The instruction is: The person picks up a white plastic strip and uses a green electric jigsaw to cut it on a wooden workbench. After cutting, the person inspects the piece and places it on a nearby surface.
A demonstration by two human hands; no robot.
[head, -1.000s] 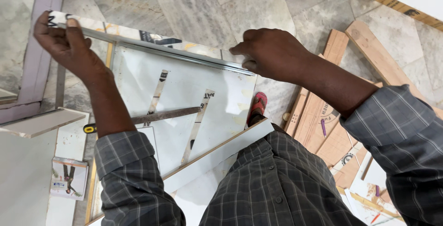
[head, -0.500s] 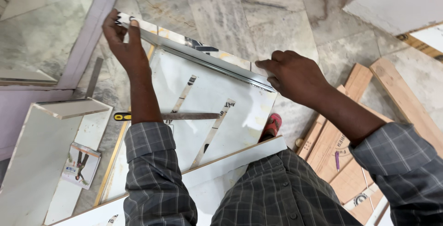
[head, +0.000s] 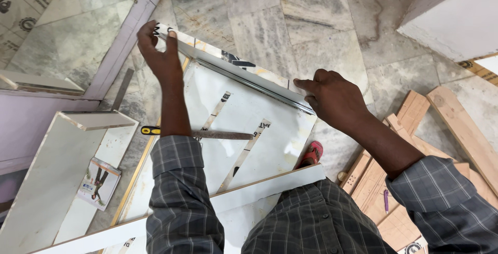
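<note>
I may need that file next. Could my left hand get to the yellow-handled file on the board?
Probably yes: the file lies uncovered on the white board beside your forearm, but the left hand grips the strip.

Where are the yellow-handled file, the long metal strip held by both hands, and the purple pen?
yellow-handled file (head: 199, 133), head view, on its flat metal blade.
metal strip (head: 244, 76), head view, middle of its length between the hands.
purple pen (head: 386, 200), head view, on its barrel.

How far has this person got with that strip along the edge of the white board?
The long strip already lies along the far edge of the white board. The left hand pinches its far end while the right hand presses the other end. Whether it is fixed cannot be told. The yellow-handled tool lies unused on the board.
</note>
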